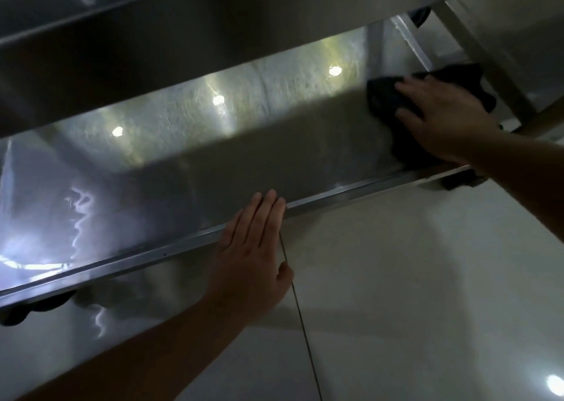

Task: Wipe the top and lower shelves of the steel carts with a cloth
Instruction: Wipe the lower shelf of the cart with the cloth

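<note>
The steel cart's lower shelf (183,162) stretches across the view, shiny and reflecting ceiling lights. The upper shelf (152,34) overhangs it at the top. A dark cloth (387,95) lies flat on the right end of the lower shelf. My right hand (445,120) presses down on the cloth with spread, straight fingers. My left hand (253,248) lies flat with straight fingers over the shelf's front rim (351,191), fingertips on the shelf surface, holding nothing.
A steel cart leg (412,40) rises at the right rear corner. Black caster wheels show under the shelf at the lower left (36,307) and at the right (460,179). Glossy pale tiled floor (412,294) spreads in front of the cart.
</note>
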`<control>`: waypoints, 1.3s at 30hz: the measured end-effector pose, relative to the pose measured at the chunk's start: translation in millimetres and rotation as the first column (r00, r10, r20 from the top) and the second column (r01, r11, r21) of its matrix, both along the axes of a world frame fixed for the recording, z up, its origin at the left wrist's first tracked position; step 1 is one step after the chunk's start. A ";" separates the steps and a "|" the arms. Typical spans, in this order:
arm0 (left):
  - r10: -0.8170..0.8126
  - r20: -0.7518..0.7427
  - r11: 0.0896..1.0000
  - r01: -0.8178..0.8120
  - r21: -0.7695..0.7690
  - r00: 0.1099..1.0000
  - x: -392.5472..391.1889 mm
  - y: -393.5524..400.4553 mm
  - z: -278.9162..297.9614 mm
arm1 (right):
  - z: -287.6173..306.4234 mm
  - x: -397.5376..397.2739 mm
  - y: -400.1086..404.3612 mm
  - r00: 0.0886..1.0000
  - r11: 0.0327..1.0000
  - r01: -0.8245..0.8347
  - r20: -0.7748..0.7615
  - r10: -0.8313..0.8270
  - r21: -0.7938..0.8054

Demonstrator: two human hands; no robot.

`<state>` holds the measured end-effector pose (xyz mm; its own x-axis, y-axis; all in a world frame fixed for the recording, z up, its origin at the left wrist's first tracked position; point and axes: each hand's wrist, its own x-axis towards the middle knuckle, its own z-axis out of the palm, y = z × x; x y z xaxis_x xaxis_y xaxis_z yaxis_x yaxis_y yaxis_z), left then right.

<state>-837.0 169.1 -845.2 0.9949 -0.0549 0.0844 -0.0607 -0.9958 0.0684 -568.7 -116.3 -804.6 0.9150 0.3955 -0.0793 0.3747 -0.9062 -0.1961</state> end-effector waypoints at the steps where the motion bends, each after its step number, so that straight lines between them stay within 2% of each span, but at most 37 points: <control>1: 0.001 -0.003 1.000 -0.001 -0.003 1.000 0.6 0.3 1.6 | 1.0 12.2 6.3 0.997 0.998 0.070 0.041 -0.070 0.005; 3: 0.004 -0.012 1.000 -0.004 0.008 1.000 1.5 1.4 4.8 | 1.9 26.0 30.9 0.978 0.979 0.201 0.044 -0.202 0.015; 5: 0.008 -0.026 1.000 -0.008 0.009 1.000 0.8 1.1 6.5 | 3.6 23.4 69.2 0.969 0.969 0.246 0.027 -0.247 0.031; 8: 0.020 -0.070 1.000 -0.019 0.017 0.997 0.2 -1.2 10.3 | 5.4 -8.2 145.8 0.997 0.999 0.027 0.066 -0.029 0.040; 11: 0.012 -0.101 0.999 -0.008 0.039 0.995 -0.1 -2.2 14.5 | -2.0 -53.9 212.2 0.967 0.964 -0.253 0.010 0.253 0.079; 13: -0.002 -0.128 0.999 0.008 0.045 0.992 -0.8 -1.5 17.2 | -7.0 -65.4 224.4 0.941 0.936 -0.329 -0.033 0.336 0.122; 15: -0.017 -0.144 0.999 0.022 0.038 0.989 -1.3 -0.8 18.7 | -9.6 -56.0 210.8 0.941 0.934 -0.335 -0.007 0.338 0.123; 17: -0.020 -0.151 0.999 0.025 0.032 0.988 -1.5 -0.8 18.3 | -8.5 -37.5 179.4 0.974 0.969 -0.227 0.054 0.222 0.099; 19: -0.016 -0.153 0.999 0.020 0.026 0.988 -0.8 -1.3 17.8 | -6.4 -12.1 132.3 0.995 0.996 -0.029 0.097 0.020 0.084; 22: -0.015 -0.134 1.000 0.015 -0.002 0.991 -0.8 -1.4 16.1 | -5.8 11.5 60.2 0.963 0.965 0.254 0.073 -0.258 0.066; 24: -0.018 -0.123 1.000 0.016 -0.014 0.992 -1.4 -2.1 14.7 | -5.4 4.7 47.7 0.927 0.927 0.373 0.029 -0.374 0.031; 26: -0.024 -0.127 1.000 0.023 -0.013 0.992 -1.3 -1.7 14.0 | -4.2 -12.8 69.4 0.912 0.911 0.410 0.003 -0.410 0.033; 28: -0.029 -0.142 1.000 0.027 -0.016 0.990 -0.8 -0.4 14.6 | -1.0 -34.7 105.7 0.942 0.940 0.335 0.005 -0.336 0.061; 33: -0.035 -0.146 0.999 0.030 -0.036 0.989 -0.1 -0.1 15.5 | -5.7 -88.3 179.5 0.997 0.997 0.019 -0.076 -0.014 0.070; 37: -0.038 -0.130 0.999 0.032 -0.042 0.991 -1.0 -0.1 14.0 | -7.7 -81.8 148.7 0.946 0.946 -0.325 -0.015 0.325 0.022; 39: -0.035 -0.124 0.998 0.029 -0.051 0.992 -1.1 0.6 13.2 | -6.0 -56.0 119.2 0.959 0.958 -0.285 0.013 0.285 0.012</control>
<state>-838.1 169.6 -832.0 0.9957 -0.0855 -0.0367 -0.0802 -0.9888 0.1261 -624.7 3.0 -810.6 0.7651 0.6408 -0.0627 0.6191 -0.7589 -0.2017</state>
